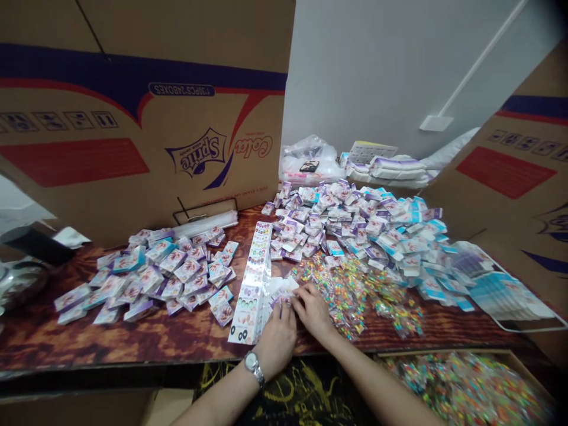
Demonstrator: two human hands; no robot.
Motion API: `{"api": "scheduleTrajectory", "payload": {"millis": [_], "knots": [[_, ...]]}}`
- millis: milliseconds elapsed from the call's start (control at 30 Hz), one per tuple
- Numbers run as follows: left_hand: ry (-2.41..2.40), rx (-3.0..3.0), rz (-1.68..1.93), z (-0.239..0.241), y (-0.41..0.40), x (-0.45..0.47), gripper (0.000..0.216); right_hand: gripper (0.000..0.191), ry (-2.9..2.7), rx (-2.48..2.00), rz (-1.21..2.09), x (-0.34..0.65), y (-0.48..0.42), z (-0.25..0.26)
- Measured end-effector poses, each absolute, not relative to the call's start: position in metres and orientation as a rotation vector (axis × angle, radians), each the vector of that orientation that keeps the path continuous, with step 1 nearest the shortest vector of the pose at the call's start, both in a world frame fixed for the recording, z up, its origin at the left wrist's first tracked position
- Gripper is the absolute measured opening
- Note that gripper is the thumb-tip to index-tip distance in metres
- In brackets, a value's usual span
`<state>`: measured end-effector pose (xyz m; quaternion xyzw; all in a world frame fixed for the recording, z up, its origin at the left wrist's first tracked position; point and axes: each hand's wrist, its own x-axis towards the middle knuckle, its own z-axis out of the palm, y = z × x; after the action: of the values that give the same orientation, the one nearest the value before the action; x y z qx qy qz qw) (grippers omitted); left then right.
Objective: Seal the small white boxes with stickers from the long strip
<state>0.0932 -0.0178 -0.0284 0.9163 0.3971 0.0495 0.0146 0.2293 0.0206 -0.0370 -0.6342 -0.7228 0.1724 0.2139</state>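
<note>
My left hand [278, 332], with a watch [254, 365] on its wrist, closes over the near side of a small white and purple carton [283, 290]. From the right, my right hand [314, 312] pinches the same carton. The fingers cover much of it, and some of its white flaps stand up. Close by on the left lies a long stack of sticker sheets [251, 284] printed with rows of coloured ovals. Small clear packets of colourful candy [344, 290] are heaped just beyond my right hand.
Small cartons are piled at left [164, 275] and toward the back right [350, 216]. Large cardboard boxes stand at left [146, 118] and right [510, 183]. An open box [510, 362] of candy packets sits below the table edge. Plastic bags [310, 157] lie against the wall.
</note>
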Motion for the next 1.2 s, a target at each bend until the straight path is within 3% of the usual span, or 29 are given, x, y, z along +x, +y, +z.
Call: {"api": "scheduleTrajectory", "payload": {"millis": [300, 500, 667, 767, 1033, 1200], "knots": [[1.617, 2.483, 0.796, 0.002, -0.005, 0.076, 0.064, 0.011, -1.795, -1.501, 0.585, 0.225, 0.019, 0.006], [1.588, 2.35, 0.891, 0.004, -0.007, 0.069, 0.052, 0.012, -1.824, -1.282, 0.749, 0.219, 0.008, 0.033], [1.55, 2.156, 1.038, 0.014, -0.012, 0.061, 0.056, 0.027, -1.937, -1.138, 0.496, 0.223, 0.003, 0.038], [1.499, 2.136, 1.063, 0.018, -0.013, 0.058, 0.059, 0.024, -2.017, -1.077, 0.449, 0.224, 0.001, 0.039], [1.394, 2.153, 1.108, 0.02, -0.014, 0.055, 0.035, 0.026, -1.735, -1.129, 0.95, 0.215, 0.003, 0.049], [1.431, 2.225, 1.046, 0.017, -0.015, 0.053, 0.039, 0.019, -1.458, -1.188, 1.292, 0.205, 0.012, 0.059]]}}
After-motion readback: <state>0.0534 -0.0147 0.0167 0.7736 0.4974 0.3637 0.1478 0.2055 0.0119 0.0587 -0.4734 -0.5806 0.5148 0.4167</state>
